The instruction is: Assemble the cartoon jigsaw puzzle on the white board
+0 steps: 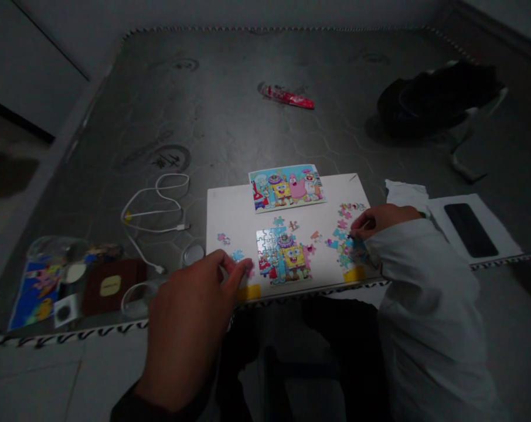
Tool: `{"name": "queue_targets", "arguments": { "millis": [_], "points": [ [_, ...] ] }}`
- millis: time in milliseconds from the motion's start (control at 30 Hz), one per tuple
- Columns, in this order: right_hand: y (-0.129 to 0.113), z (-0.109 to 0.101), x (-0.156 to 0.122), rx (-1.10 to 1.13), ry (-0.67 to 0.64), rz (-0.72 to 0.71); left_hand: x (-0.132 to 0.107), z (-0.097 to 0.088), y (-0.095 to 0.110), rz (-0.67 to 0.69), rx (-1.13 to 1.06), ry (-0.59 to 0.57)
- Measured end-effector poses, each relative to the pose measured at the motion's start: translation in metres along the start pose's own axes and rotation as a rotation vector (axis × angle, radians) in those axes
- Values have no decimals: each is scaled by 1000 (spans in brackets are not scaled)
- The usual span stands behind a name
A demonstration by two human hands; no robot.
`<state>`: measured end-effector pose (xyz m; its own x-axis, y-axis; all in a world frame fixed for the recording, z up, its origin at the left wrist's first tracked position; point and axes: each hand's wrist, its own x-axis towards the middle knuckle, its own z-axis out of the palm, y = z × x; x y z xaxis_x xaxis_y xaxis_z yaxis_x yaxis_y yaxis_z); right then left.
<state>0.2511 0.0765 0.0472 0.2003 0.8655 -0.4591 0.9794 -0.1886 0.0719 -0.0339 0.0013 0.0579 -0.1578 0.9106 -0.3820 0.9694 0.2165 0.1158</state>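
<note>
Left hand [193, 310] is low at the near-left of the flat white rectangular board [222, 208] — thumb and index close to each other beside a small pink jigsaw piece [250, 272]; can't tell if they grip it. Right hand [386, 217] is over the multicoloured scatter of loose jigsaw pieces [342, 233], fingers bunched, tips down at the pieces; too dark to tell if one is pinched. Partly joined cartoon jigsaw block [285, 258] lies flat between the hands, near the board's close edge, probably so both can reach it. Its right side is ragged, pink bits sticking out. Glossy printed cartoon picture [287, 187] lies beyond, overhanging the far edge — likely there to be seen without covering work space. Yellow patches [354, 274] on the near edge look like tape, maybe holding the board. Black phone [471, 230] and looped white cable [155, 190] sit off the board, likely out of the way
</note>
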Motion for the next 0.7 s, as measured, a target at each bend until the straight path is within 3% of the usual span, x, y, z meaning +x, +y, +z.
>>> {"name": "queue_targets", "arguments": {
  "millis": [100,267,533,700],
  "points": [
    [-2,-3,0,5,-91,89,0,0,0,-9,0,15],
    [0,-6,4,63,-160,72,-1,2,-1,9,-59,30],
    [20,4,23,144,-208,33,-1,2,-4,-1,-73,32],
    [20,1,25,104,-229,87,0,1,-5,-1,-65,38]
  ]
}}
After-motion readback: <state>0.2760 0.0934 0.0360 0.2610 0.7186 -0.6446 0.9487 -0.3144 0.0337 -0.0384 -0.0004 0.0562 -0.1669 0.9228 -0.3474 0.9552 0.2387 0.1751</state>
